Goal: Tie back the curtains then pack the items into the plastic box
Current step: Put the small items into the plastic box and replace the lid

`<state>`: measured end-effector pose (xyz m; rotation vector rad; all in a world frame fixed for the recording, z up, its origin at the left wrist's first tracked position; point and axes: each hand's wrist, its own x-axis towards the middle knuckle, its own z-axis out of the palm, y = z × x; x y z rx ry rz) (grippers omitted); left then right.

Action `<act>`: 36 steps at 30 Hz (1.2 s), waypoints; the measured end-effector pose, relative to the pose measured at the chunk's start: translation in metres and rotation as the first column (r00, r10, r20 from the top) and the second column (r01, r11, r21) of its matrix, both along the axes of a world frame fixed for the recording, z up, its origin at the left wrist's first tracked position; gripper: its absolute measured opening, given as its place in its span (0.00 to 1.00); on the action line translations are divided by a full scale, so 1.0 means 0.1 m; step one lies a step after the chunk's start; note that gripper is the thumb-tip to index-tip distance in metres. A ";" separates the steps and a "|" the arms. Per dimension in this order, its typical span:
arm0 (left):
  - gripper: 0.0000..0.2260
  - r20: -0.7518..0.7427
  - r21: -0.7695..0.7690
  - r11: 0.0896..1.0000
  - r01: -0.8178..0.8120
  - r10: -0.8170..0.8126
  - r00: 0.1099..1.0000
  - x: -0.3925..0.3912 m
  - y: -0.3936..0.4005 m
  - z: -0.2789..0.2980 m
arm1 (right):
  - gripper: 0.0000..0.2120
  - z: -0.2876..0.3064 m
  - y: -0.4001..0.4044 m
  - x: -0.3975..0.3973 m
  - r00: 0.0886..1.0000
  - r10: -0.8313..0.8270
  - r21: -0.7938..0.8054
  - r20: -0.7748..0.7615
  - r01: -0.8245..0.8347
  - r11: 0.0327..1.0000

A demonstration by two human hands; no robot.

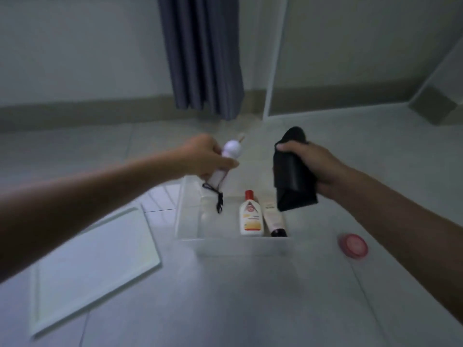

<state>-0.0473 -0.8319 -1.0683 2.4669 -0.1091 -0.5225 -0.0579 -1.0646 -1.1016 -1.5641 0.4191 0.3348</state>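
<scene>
A clear plastic box [190, 216] stands on the tiled floor in the middle of the view. Inside it lie a white bottle with a red cap [251, 216] and a pale tube with a dark cap [274, 219]. My left hand [203, 156] grips a white round-headed device [225, 161] with a black cord hanging from it, above the box's far left corner. My right hand [313, 164] holds a folded black cloth [292, 176] above the box's far right side. A grey-blue curtain [203, 53] hangs gathered against the back wall.
The box's flat translucent lid [95, 266] lies on the floor to the left. A small round pink container [353, 245] sits on the floor to the right of the box. A white door frame [271, 71] stands right of the curtain.
</scene>
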 end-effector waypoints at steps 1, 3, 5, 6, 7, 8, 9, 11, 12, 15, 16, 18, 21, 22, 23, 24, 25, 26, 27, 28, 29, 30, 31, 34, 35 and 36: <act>0.13 -0.049 -0.031 0.998 -0.046 0.044 0.998 -0.06 0.08 -0.10 | 0.26 -0.06 0.18 0.00 1.000 0.024 -0.044 -0.012 -0.024 0.999; 0.16 -0.150 -0.065 0.989 -0.136 0.125 0.981 -0.17 0.16 -0.33 | 0.24 -0.21 0.48 -0.04 0.997 0.056 -0.106 -0.055 -0.062 0.992; 0.19 -0.267 -0.107 0.964 -0.244 0.208 0.941 -0.25 0.18 -0.56 | 0.22 -0.38 0.70 -0.10 0.992 0.072 -0.132 -0.106 -0.086 0.987; 0.19 -0.319 -0.116 0.950 -0.289 0.240 0.917 -0.28 0.17 -0.64 | 0.23 -0.46 0.78 -0.13 0.988 0.090 -0.155 -0.127 -0.109 0.982; 0.17 -0.353 -0.100 0.946 -0.308 0.256 0.900 -0.30 0.14 -0.69 | 0.23 -0.54 0.84 -0.14 0.984 0.112 -0.187 -0.140 -0.138 0.973; 0.14 -0.372 -0.056 0.951 -0.305 0.264 0.890 -0.31 0.11 -0.74 | 0.23 -0.61 0.90 -0.15 0.981 0.131 -0.220 -0.142 -0.160 0.962; 0.12 -0.385 -0.017 0.958 -0.286 0.258 0.886 -0.30 0.06 -0.78 | 0.24 -0.67 0.94 -0.14 0.981 0.139 -0.254 -0.137 -0.170 0.952; 0.14 -0.401 0.038 0.979 -0.199 0.197 0.894 -0.27 -0.03 -0.85 | 0.25 -0.79 0.98 -0.09 0.984 0.121 -0.324 -0.129 -0.157 0.933; 0.14 -0.402 0.079 0.985 -0.150 0.170 0.900 -0.26 -0.04 -0.88 | 0.26 -0.85 1.00 -0.06 0.985 0.112 -0.354 -0.128 -0.151 0.923; 0.09 -0.374 0.202 0.979 -0.027 0.103 0.922 -0.21 -0.04 -1.00 | 0.28 -1.00 1.05 0.00 0.980 0.130 -0.442 -0.151 -0.185 0.878; 0.08 -0.344 0.268 0.963 0.035 0.062 0.937 -0.20 -0.03 -1.05 | 0.28 -1.05 1.07 0.01 0.977 0.133 -0.463 -0.165 -0.196 0.864; 0.07 -0.340 0.325 0.944 0.053 0.064 0.938 -0.22 -0.03 -1.09 | 0.30 -1.13 1.10 0.03 0.974 0.127 -0.501 -0.185 -0.205 0.841; 0.15 -0.341 0.328 0.938 0.116 0.003 0.940 -0.18 -0.03 -1.21 | 0.32 -1.21 1.09 0.05 0.977 0.111 -0.579 -0.181 -0.198 0.791; 0.16 -0.353 0.336 0.932 0.136 -0.010 0.936 -0.17 -0.03 -1.23 | 0.33 -1.22 1.09 0.04 0.976 0.117 -0.611 -0.184 -0.207 0.764; 0.15 -0.360 0.347 0.926 0.147 -0.013 0.933 -0.17 -0.03 -1.26 | 0.33 -1.22 1.10 0.04 0.975 0.129 -0.639 -0.181 -0.216 0.738; 0.12 -0.345 0.358 0.922 0.147 -0.016 0.939 -0.17 -0.02 -1.27 | 0.33 -1.23 1.11 0.04 0.974 0.142 -0.663 -0.177 -0.225 0.714; 0.08 -0.312 0.362 0.921 0.142 -0.023 0.950 -0.17 -0.02 -1.26 | 0.33 -1.25 1.12 0.05 0.972 0.161 -0.687 -0.170 -0.234 0.688; 0.08 -0.272 0.376 0.917 0.133 -0.028 0.962 -0.17 -0.02 -1.25 | 0.32 -1.25 1.14 0.04 0.970 0.178 -0.706 -0.163 -0.241 0.665; 0.09 -0.242 0.392 0.911 0.131 -0.035 0.970 -0.18 -0.01 -1.26 | 0.31 -1.26 1.15 0.04 0.969 0.194 -0.720 -0.155 -0.245 0.650; 0.10 -0.218 0.407 0.903 0.135 -0.048 0.975 -0.18 0.00 -1.28 | 0.31 -1.26 1.17 0.03 0.968 0.203 -0.726 -0.150 -0.247 0.642; 0.11 -0.206 0.425 0.893 0.145 -0.060 0.977 -0.19 0.01 -1.29 | 0.31 -1.27 1.18 0.03 0.966 0.211 -0.727 -0.150 -0.252 0.639; 0.12 -0.200 0.437 0.886 0.151 -0.068 0.977 -0.20 0.01 -1.29 | 0.30 -1.26 1.18 0.02 0.964 0.219 -0.725 -0.151 -0.259 0.639; 0.13 -0.193 0.429 0.891 0.146 -0.068 0.979 -0.21 0.01 -1.30 | 0.30 -1.26 1.18 0.02 0.963 0.223 -0.722 -0.149 -0.260 0.641; 0.13 -0.124 0.417 0.903 0.107 -0.060 0.990 -0.27 0.00 -1.29 | 0.30 -1.23 1.16 0.00 0.959 0.243 -0.682 -0.143 -0.273 0.679; 0.11 -0.049 0.405 0.911 0.074 -0.059 0.997 -0.31 0.02 -1.25 | 0.31 -1.24 1.15 -0.01 0.955 0.259 -0.662 -0.143 -0.287 0.693; 0.08 0.055 0.371 0.928 0.034 -0.059 0.997 -0.35 0.05 -1.20 | 0.31 -1.24 1.14 -0.02 0.949 0.280 -0.648 -0.143 -0.304 0.699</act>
